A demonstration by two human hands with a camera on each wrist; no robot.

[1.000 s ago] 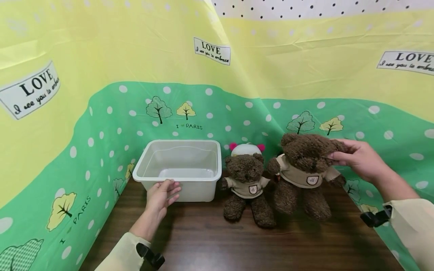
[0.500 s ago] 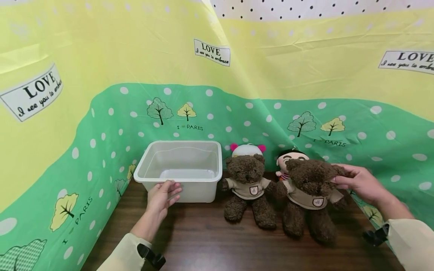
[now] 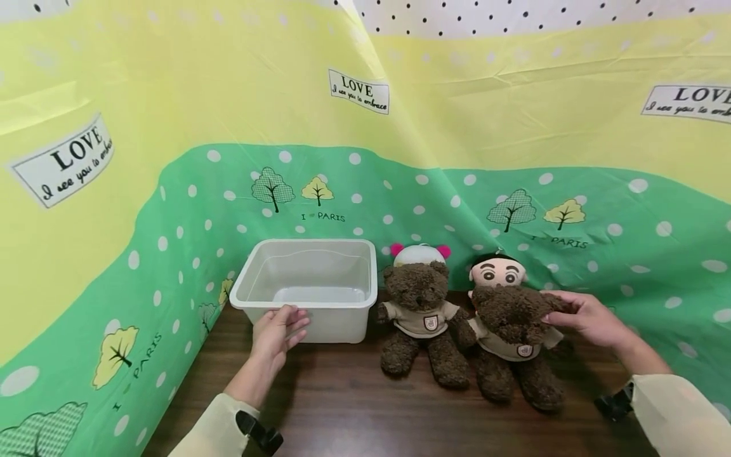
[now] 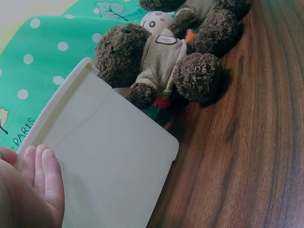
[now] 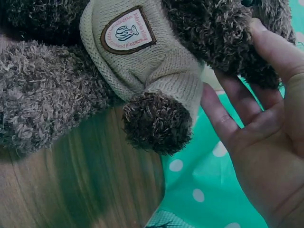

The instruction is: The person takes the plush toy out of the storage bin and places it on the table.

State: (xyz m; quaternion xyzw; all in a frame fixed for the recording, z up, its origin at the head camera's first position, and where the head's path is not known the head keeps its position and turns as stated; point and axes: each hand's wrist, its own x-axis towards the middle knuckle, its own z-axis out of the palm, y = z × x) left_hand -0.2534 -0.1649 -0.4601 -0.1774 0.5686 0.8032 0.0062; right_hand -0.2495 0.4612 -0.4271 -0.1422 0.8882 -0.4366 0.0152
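Observation:
My left hand point(image 3: 274, 339) holds the front rim of a white plastic tub point(image 3: 337, 325); in the left wrist view its fingers point(image 4: 51, 178) lie along the outer wall. With my right hand point(image 3: 588, 320) I pinch the ear side of the head of a brown teddy bear point(image 3: 508, 308) in a beige sweater. This bear leans forward, its face tipped down, its legs on or just over the table. A similar teddy bear point(image 3: 417, 285) sits between it and the tub. In the right wrist view, the thumb point(image 5: 275, 45) presses into the bear's fur point(image 5: 223, 33).
Behind the right bear stands a doll point(image 3: 498, 271) with black hair, partly covered. A toy with a white top and pink ears point(image 3: 421, 255) shows behind the left bear. A patterned cloth point(image 3: 365, 184) walls the back and sides of the dark wooden table point(image 3: 365, 400).
My right hand has brought its bear down in front of the doll, first moving right and forward, then slightly back left. The doll's face has come into view. My left hand stays on the tub.

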